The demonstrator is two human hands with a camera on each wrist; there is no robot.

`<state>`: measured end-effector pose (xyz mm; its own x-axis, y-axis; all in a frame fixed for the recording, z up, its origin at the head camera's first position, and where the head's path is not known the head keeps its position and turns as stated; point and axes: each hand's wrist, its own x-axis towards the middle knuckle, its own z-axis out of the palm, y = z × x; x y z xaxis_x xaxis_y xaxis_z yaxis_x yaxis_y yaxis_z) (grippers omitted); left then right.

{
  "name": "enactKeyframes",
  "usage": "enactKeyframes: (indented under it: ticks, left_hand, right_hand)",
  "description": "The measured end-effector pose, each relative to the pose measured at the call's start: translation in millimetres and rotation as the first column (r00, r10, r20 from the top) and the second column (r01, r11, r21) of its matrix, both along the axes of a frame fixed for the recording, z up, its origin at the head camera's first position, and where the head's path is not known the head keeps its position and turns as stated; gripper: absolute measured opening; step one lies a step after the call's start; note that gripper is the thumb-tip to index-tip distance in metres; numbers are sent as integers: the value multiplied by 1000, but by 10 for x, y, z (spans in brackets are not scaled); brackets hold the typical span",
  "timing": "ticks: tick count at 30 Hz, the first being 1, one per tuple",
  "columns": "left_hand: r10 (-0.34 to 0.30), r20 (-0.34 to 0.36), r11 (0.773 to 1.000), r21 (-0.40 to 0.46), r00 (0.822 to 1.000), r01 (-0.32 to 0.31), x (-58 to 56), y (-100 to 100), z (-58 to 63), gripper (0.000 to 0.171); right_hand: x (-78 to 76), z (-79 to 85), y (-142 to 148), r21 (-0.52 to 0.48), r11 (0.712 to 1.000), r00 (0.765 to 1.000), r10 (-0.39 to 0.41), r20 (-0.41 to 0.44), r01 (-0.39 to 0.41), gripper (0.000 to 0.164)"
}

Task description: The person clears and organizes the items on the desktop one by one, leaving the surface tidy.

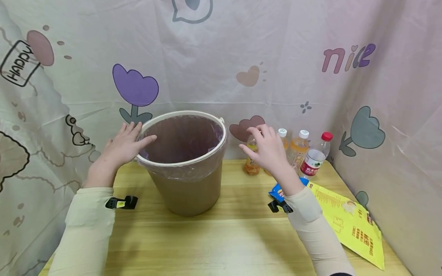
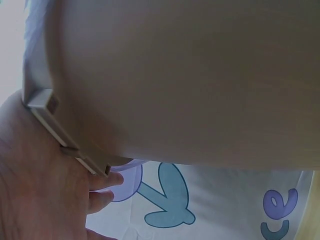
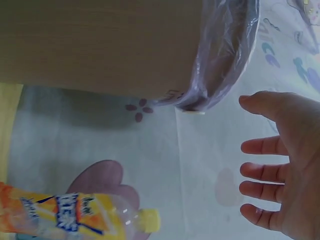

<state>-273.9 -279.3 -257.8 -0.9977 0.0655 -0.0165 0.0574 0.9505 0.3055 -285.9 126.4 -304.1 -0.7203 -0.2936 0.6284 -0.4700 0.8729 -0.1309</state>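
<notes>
A brown trash bin [image 1: 193, 197] with a pale rim stands on the table, a clear plastic bag [image 1: 203, 169] lining it and folded over its edge. At the bin's left side, my left hand [image 1: 122, 147] rests on the rim, its thumb reaching over the opening and its fingers straight along the outside. My right hand [image 1: 270, 148] hovers to the right of the bin, fingers spread and loosely bent, holding nothing. Nearest to it is a bottle of orange drink with a yellow cap [image 3: 100, 215], partly hidden behind the hand in the head view.
Two white-capped bottles [image 1: 299, 147] and a red-capped bottle [image 1: 313, 159] stand at the back right. In front of them lie a blue snack bag [image 1: 277, 191], partly under my right wrist in view, and a large yellow package [image 1: 348, 224]. A printed curtain [image 1: 193, 57] hangs behind the table [image 1: 193, 245].
</notes>
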Motion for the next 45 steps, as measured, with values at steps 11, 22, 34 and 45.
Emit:
enactKeyframes:
  ticks: [11, 22, 34, 45]
  left_hand:
    - [-1, -6, 1000, -8, 1000, 1, -12, 24, 14, 98]
    - [-2, -5, 1000, -12, 1000, 2, -7, 20, 55, 98]
    - [3, 5, 1000, -3, 1000, -3, -10, 13, 33, 97]
    - [2, 14, 1000, 7, 1000, -2, -22, -3, 8, 97]
  right_hand:
    - [248, -476, 303, -8, 997, 997, -74, 26, 74, 56]
    - [481, -779, 609, -52, 986, 985, -151, 79, 156, 56]
    - [710, -1199, 916, -27, 975, 957, -210, 203, 220, 56]
    - [816, -1394, 1155, -24, 948, 898, -293, 327, 318, 63]
